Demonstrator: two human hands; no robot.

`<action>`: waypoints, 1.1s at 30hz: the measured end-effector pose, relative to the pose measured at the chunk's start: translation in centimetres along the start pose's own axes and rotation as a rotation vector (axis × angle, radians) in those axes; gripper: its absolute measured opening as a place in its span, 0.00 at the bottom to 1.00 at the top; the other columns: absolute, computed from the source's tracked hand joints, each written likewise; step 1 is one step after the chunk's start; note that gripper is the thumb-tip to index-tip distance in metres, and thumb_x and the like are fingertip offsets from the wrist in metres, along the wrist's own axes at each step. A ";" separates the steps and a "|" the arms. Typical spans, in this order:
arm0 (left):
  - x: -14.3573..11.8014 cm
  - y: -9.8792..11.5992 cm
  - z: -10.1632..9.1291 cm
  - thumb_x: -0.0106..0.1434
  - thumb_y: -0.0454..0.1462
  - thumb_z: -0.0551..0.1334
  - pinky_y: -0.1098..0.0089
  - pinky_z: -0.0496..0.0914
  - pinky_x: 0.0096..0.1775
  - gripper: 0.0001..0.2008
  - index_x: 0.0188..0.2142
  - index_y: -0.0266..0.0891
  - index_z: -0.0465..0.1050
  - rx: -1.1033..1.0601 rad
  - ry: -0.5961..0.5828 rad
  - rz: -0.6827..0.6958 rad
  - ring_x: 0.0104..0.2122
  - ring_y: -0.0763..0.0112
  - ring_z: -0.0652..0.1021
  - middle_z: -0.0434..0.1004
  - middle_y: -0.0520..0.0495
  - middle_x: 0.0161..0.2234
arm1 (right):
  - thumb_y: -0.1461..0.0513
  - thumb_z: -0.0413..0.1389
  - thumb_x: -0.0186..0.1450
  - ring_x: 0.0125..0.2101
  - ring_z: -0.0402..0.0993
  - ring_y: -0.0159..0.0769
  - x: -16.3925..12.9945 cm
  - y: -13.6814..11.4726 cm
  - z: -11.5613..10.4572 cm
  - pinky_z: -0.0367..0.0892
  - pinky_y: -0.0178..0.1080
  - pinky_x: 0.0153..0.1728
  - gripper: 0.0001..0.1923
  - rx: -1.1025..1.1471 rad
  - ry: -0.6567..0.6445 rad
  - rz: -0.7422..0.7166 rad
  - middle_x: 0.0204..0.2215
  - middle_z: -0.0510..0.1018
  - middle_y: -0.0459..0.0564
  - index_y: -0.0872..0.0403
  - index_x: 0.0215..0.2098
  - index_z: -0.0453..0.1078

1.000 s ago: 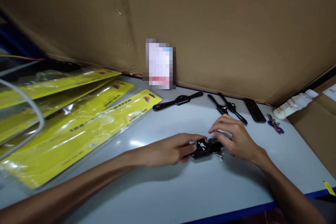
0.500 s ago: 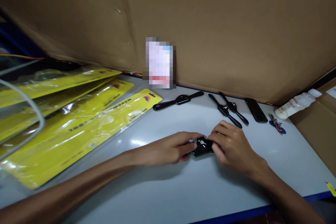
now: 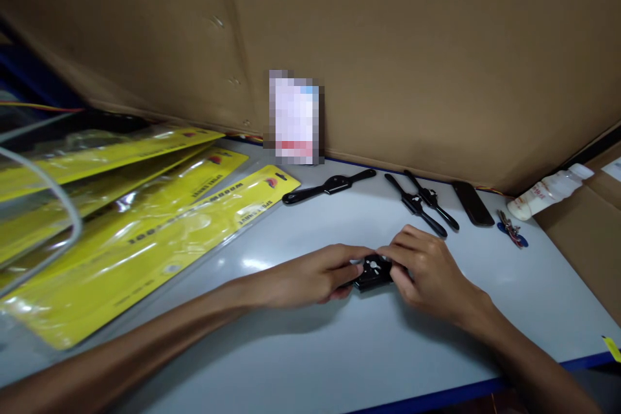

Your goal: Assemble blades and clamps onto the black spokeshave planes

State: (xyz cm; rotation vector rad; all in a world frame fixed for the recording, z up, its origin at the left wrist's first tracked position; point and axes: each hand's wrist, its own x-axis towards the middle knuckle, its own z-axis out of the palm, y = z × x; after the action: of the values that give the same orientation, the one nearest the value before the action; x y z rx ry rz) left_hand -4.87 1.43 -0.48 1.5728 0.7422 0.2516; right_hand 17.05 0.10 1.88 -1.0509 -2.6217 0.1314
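A black spokeshave (image 3: 372, 277) is held just above or on the grey tabletop, with its flat middle part and silvery fittings showing between my hands. My left hand (image 3: 323, 272) is closed around its left handle, thumb against the body. From the other side my right hand (image 3: 424, 268) grips its right end, the fingertips at the top edge of the body. Both handles are hidden by my fingers. Beyond my hands lie another black spokeshave (image 3: 334, 186) and, to its right, two more side by side, the nearer one (image 3: 416, 205) almost touching the farther one (image 3: 431, 199).
Yellow blister packs (image 3: 160, 249) cover the table's left side, with a grey cable (image 3: 61, 194) over them. A blurred card (image 3: 295, 119) leans on the cardboard wall (image 3: 412, 58). A dark phone-like slab (image 3: 473, 204), keys (image 3: 512, 229) and a plastic bottle (image 3: 550, 191) lie at the right.
My right fingertips have shifted slightly left along the top edge of the spokeshave, towards my left fingers. My left hand and the things on the table stay in place.
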 end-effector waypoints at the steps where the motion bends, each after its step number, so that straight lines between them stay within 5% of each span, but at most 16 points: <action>1: 0.0 0.0 0.0 0.71 0.45 0.51 0.73 0.56 0.25 0.19 0.52 0.37 0.70 -0.001 0.002 -0.003 0.21 0.77 0.58 0.58 0.59 0.23 | 0.71 0.49 0.62 0.33 0.67 0.40 0.0 0.0 0.0 0.62 0.40 0.34 0.14 -0.006 -0.002 0.000 0.28 0.76 0.51 0.54 0.35 0.76; 33: 0.0 -0.2 -0.1 0.71 0.42 0.50 0.74 0.56 0.25 0.18 0.50 0.34 0.72 0.048 -0.010 0.095 0.22 0.77 0.58 0.57 0.59 0.23 | 0.67 0.54 0.66 0.32 0.67 0.36 0.1 0.2 -0.3 0.61 0.38 0.33 0.07 0.121 -0.053 0.023 0.29 0.76 0.49 0.56 0.33 0.73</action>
State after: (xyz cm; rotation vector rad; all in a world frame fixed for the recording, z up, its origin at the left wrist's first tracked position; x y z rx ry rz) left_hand -4.98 1.54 -0.71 1.6555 0.6708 0.2967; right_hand 17.21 0.26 2.16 -1.0505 -2.6120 0.3237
